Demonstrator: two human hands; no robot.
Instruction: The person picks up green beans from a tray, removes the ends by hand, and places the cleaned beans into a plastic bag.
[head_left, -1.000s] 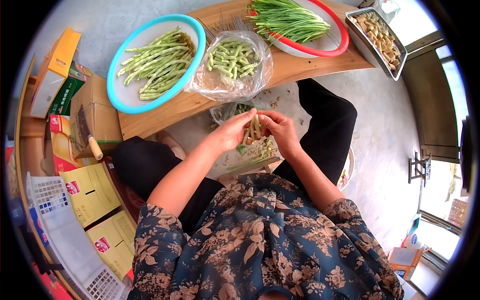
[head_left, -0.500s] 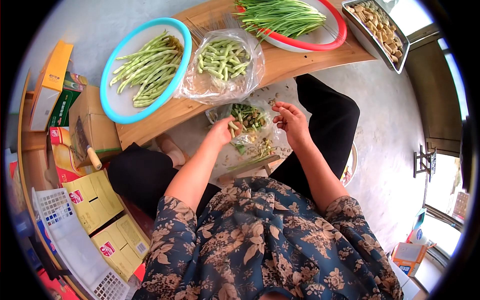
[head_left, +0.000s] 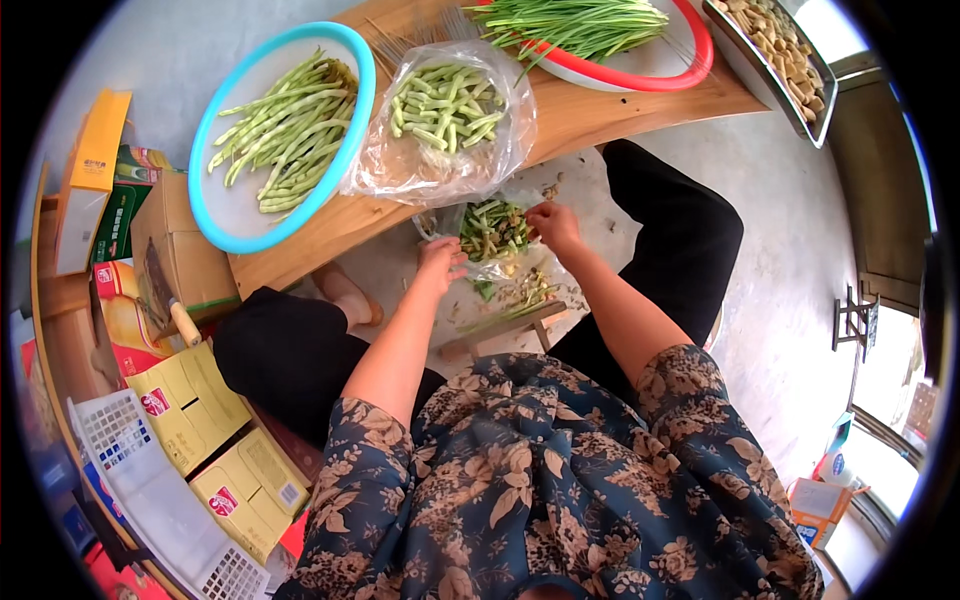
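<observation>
Two yellow cartons (head_left: 190, 418) on the left carry red labels with pale writing, and an orange-and-white box (head_left: 92, 178) beyond them bears dark lettering. Green trimmings (head_left: 494, 230) lie in a clear bag (head_left: 488, 268) below the wooden table (head_left: 630, 118), between the hands. The left hand (head_left: 440, 262), fingers loosely curled, is just left of them; the right hand (head_left: 553, 226) reaches their right edge, fingers bent; whether either grasps anything, I cannot tell
</observation>
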